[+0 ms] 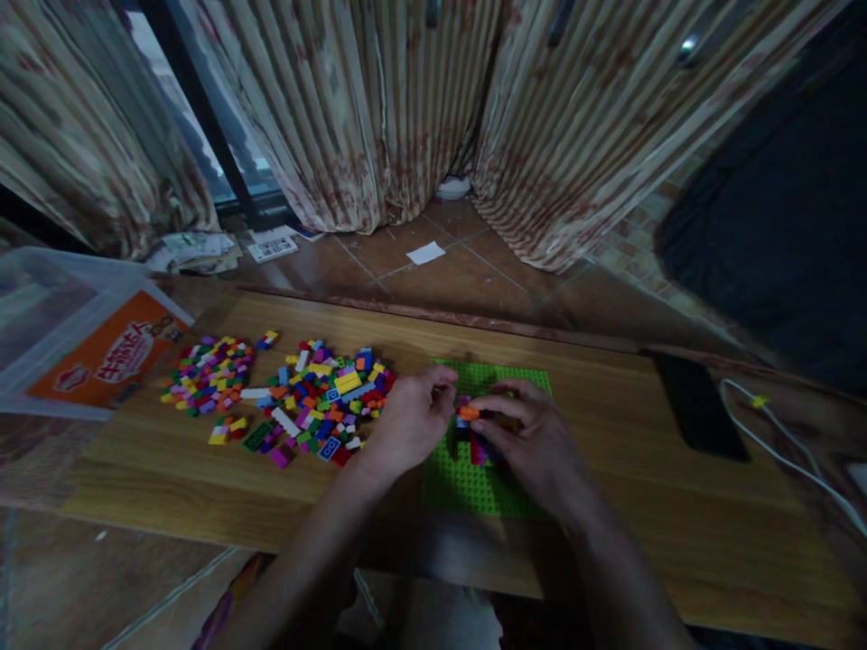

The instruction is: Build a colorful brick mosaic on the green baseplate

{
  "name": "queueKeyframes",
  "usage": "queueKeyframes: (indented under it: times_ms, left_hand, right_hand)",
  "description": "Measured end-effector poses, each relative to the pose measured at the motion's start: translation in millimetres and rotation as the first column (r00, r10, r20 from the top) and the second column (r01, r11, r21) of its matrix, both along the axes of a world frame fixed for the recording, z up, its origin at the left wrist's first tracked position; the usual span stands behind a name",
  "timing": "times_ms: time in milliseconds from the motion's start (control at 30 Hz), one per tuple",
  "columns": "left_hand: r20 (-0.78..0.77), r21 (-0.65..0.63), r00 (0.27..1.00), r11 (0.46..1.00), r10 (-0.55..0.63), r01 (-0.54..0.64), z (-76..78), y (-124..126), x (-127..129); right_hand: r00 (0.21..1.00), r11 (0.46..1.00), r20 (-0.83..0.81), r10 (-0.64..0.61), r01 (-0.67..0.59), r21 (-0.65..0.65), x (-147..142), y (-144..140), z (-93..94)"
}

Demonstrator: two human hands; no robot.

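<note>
My right hand [532, 433] is closed, with thumb and forefinger pinching a small orange brick [468, 413]. That brick is at the top left of a small build of coloured bricks [480, 449], partly covered by my fingers. Under the build lies a green studded baseplate [467, 492]. To the left of the build, over the plate's left edge, my left hand [416, 415] has its fingers curled in; whether anything is between the fingertips is hidden.
Loose bricks lie in a larger pile [318, 397] and a smaller pile [209, 375] on the wooden table [325, 506]. A clear plastic box [60, 271] stands far left. A dark phone [697, 406] and white cable [778, 438] are on the right.
</note>
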State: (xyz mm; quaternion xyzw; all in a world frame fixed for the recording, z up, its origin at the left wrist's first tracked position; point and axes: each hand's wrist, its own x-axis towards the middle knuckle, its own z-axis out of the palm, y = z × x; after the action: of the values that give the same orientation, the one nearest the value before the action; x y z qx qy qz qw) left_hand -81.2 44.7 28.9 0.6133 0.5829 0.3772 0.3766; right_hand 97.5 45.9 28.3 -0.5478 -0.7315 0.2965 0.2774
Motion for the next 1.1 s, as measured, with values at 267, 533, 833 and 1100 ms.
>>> queueKeyframes:
  times_ms: [267,533,833,1100]
  left_hand:
    - [-0.054,-0.031,0.997,0.998,-0.062,0.06,-1.3,-1.4,0.4]
    - [-0.026,-0.031,0.998,0.998,-0.06,0.059,-0.8,-1.3,0.6]
    - [-0.042,-0.033,0.997,0.997,-0.065,0.063,-5.9,-1.0,0.0]
    - [-0.064,-0.046,0.995,0.996,-0.078,0.075,-3.8,-1.3,-0.4]
  right_hand:
    - [0.998,0.997,0.058,-0.029,0.025,0.07,-1.4,1.6,-8.0]
    - [0.998,0.993,0.011,-0.067,0.066,0.097,-2.8,2.1,-2.3]
    - [0.991,0.99,0.091,-0.097,0.086,0.116,1.7,7.2,-5.3]
    - [0.992,0.99,0.078,-0.1,0.092,0.105,-1.5,6.8,-8.8]
